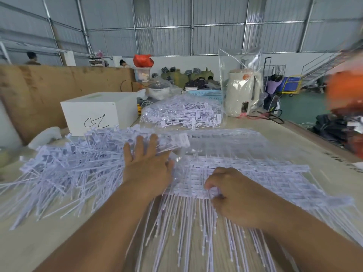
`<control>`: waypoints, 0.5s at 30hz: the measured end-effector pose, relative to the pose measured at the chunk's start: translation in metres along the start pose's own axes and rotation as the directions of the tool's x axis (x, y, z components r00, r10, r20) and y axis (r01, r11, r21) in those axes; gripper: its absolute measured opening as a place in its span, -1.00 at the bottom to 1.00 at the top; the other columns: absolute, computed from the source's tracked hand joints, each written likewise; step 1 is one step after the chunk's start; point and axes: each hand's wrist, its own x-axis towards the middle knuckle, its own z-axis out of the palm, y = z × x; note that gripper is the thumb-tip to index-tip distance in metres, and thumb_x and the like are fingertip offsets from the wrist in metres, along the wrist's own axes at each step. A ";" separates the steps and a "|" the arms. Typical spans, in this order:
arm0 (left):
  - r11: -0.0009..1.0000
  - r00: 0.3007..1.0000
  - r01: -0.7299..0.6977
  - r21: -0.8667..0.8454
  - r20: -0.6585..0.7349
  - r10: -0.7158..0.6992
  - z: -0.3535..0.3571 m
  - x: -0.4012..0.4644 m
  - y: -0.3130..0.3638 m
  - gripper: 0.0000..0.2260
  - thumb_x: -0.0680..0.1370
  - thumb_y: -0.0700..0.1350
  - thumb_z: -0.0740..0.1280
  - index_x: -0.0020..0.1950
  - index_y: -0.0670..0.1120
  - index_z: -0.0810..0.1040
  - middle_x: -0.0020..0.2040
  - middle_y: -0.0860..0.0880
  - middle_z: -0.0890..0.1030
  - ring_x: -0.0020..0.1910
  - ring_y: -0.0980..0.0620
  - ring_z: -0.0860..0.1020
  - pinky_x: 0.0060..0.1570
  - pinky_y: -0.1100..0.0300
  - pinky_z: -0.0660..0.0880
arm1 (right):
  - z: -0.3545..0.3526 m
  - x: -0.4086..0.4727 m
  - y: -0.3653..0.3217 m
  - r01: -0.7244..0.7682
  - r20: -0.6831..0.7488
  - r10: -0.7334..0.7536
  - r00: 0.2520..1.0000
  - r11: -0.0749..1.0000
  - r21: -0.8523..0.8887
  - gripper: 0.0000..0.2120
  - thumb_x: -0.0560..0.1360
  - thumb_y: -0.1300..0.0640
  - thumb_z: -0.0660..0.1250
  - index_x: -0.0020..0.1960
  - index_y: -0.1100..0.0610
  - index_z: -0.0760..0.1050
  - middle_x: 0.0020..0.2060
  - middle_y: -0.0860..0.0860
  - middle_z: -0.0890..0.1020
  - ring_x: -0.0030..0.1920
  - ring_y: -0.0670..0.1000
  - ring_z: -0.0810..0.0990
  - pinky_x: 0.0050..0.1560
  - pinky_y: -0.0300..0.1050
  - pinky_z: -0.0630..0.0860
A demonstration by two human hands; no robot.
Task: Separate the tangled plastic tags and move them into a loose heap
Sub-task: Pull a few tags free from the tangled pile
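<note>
A flat mat of joined pale lilac plastic tags [265,179] lies on the table in front of me, its thin tails pointing toward me. To the left spreads a loose heap of separated tags [64,169]. My left hand [147,163] has its fingers straight and spread, and it presses a bunch of tags at the right edge of the loose heap. My right hand [231,193] has its fingers curled and pinches the near edge of the mat where the heads meet the tails.
A white box [98,112] with a black scribble stands behind the heap. A clear bag of tags [182,112] lies at the back centre, beside a bagged cream kettle [241,93]. A blurred orange shape [345,91] is at the right edge. A cardboard wall [39,91] rises on the left.
</note>
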 end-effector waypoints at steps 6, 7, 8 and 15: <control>0.995 0.987 -0.080 -0.066 -0.142 0.070 0.001 -0.010 0.008 -0.60 0.63 0.12 0.08 0.47 0.22 0.31 0.61 -0.04 -0.15 0.55 -0.17 -0.26 0.39 -0.23 -0.42 | -0.003 -0.002 -0.003 -0.073 -0.002 0.073 0.997 0.997 -0.023 -0.64 0.49 0.16 0.28 0.26 -0.03 0.45 0.12 -0.10 0.38 0.22 0.02 0.37 0.21 -0.05 0.41; 0.987 0.978 -0.121 -0.107 -0.185 0.100 -0.001 -0.011 0.009 -0.62 0.60 0.09 0.14 0.43 0.20 0.38 0.61 -0.04 -0.08 0.56 -0.14 -0.20 0.41 -0.21 -0.40 | -0.003 -0.002 -0.004 -0.074 -0.006 0.074 0.997 0.997 -0.030 -0.66 0.49 0.15 0.28 0.25 -0.03 0.45 0.12 -0.10 0.39 0.21 0.03 0.37 0.21 -0.04 0.42; 0.973 0.961 -0.170 -0.153 -0.244 0.130 -0.004 -0.011 0.010 -0.64 0.57 0.06 0.19 0.38 0.17 0.46 0.60 -0.06 0.02 0.56 -0.12 -0.12 0.43 -0.20 -0.35 | -0.003 -0.003 -0.005 -0.071 -0.014 0.071 0.997 0.997 -0.038 -0.68 0.49 0.14 0.29 0.23 -0.03 0.46 0.10 -0.09 0.39 0.20 0.03 0.37 0.20 -0.05 0.42; 0.875 0.900 -0.416 -0.246 -0.251 0.357 -0.009 -0.016 0.021 -0.63 0.64 0.03 0.09 0.42 0.07 0.45 0.50 0.05 0.33 0.52 -0.02 0.17 0.49 -0.07 -0.10 | -0.006 -0.004 -0.010 -0.031 0.001 0.032 0.999 0.988 -0.153 -0.76 0.45 0.12 0.31 0.13 0.07 0.48 0.04 -0.03 0.44 0.11 0.02 0.36 0.13 -0.07 0.35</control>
